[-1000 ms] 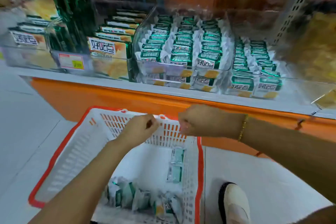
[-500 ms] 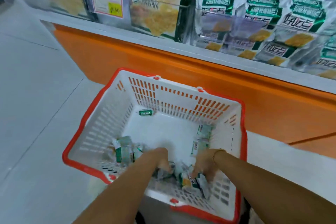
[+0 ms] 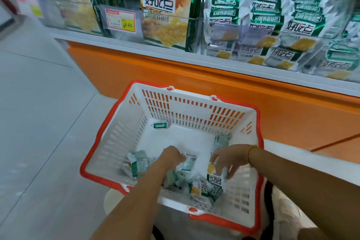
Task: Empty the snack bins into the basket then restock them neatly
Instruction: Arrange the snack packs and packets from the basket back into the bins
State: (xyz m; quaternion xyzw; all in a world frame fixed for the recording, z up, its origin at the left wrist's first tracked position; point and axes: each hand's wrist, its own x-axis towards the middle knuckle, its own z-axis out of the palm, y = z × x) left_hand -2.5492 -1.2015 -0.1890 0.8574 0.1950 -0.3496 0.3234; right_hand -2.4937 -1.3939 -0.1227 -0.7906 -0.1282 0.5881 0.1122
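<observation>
A white basket (image 3: 109, 142) with an orange rim stands on the floor below the shelf. Several small green-and-white snack packets lie in its near half, and one packet (image 3: 160, 125) lies alone at the far wall. Both my hands are inside the basket. My left hand (image 3: 171, 157) is curled over a pale packet (image 3: 188, 163) among the pile. My right hand (image 3: 227, 159) pinches an upright snack packet (image 3: 214, 176) at its top, fingers spread around it. Clear snack bins (image 3: 241, 31) full of the same packets sit on the shelf above.
An orange shelf base (image 3: 194, 82) runs behind the basket, under a white shelf edge. Larger cracker boxes (image 3: 165, 15) and a price tag (image 3: 120, 20) sit to the left on the shelf. Grey floor tiles (image 3: 39, 113) lie at left. My shoe (image 3: 113, 200) shows under the basket.
A second ago both hands were at the basket's far rim; they have dropped into the basket. Since half a second ago the right hand has lifted one packet upright.
</observation>
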